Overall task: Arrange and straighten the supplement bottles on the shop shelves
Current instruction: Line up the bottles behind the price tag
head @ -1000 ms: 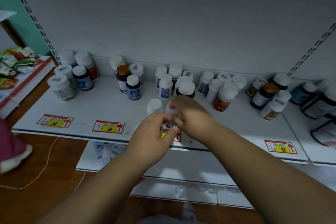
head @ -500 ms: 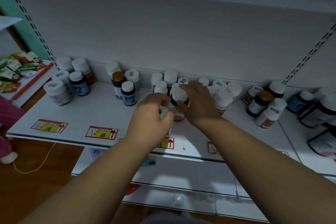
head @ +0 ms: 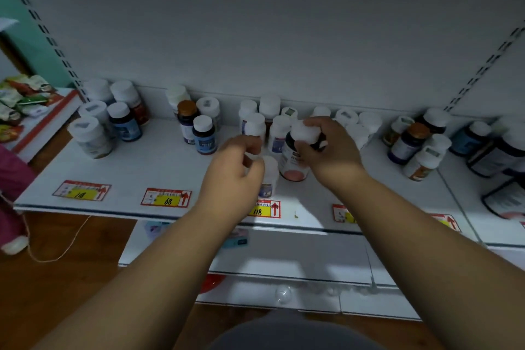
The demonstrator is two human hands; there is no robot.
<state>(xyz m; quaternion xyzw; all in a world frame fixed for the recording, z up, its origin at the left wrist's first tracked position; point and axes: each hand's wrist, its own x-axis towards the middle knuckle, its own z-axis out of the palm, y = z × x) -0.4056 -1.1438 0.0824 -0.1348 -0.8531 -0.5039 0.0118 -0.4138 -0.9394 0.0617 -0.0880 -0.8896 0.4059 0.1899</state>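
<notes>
Now, bottle cap (head: 305, 133) between right fingers (head: 301, 148)

Left of the left grip (head: 235, 167) the shelf (head: 159, 167) front lies bare; behind both grips, crowded bottles (head: 264, 119) block the back wall.

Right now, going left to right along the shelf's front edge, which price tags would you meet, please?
Tag marked 18 → tag marked 68 → tag marked 118 → a tag partly hidden by the right forearm.
</notes>
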